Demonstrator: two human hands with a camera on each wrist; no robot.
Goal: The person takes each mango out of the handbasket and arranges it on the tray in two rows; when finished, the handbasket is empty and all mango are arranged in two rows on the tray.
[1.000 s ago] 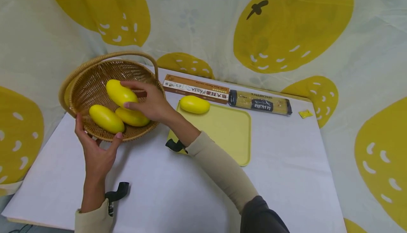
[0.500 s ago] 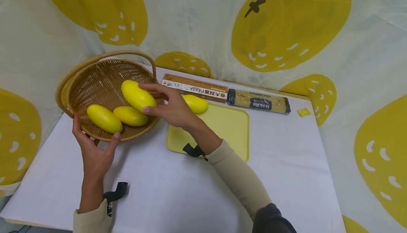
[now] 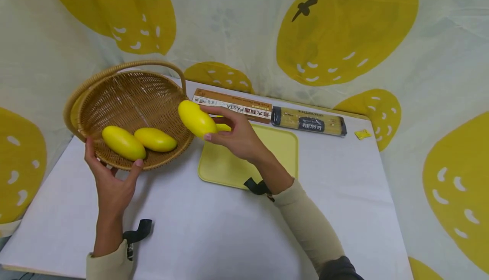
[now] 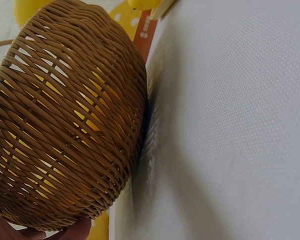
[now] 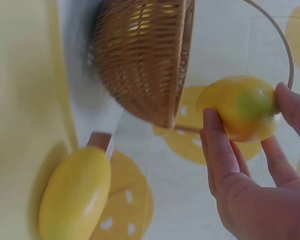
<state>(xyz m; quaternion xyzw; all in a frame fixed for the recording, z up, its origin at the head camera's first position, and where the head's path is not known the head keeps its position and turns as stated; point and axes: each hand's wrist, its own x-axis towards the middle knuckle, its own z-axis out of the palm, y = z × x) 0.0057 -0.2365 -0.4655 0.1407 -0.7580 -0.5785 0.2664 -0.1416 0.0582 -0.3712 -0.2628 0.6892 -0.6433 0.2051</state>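
My left hand (image 3: 114, 188) grips the near rim of a wicker basket (image 3: 126, 91), which tilts toward me. Inside the basket lie two mangoes, one on the left (image 3: 123, 143) and one on the right (image 3: 155, 139). A third mango (image 3: 196, 119) is pinched between the thumb and fingers of my right hand (image 3: 242, 137), in the air just off the basket's right rim. In the right wrist view, another mango (image 5: 75, 195) rests on the yellow tray (image 3: 225, 167); in the head view my right hand mostly hides it. The left wrist view shows the basket's woven underside.
Behind the tray lies a pasta box (image 3: 233, 106), with a spaghetti pack (image 3: 309, 121) to its right. A small yellow packet (image 3: 362, 134) sits near the table's right edge. A fruit-print curtain (image 3: 237, 29) hangs behind the white table (image 3: 214, 237).
My right hand has carried the mango rightward out of the basket, to above the tray's left side. The left hand keeps its hold on the rim.
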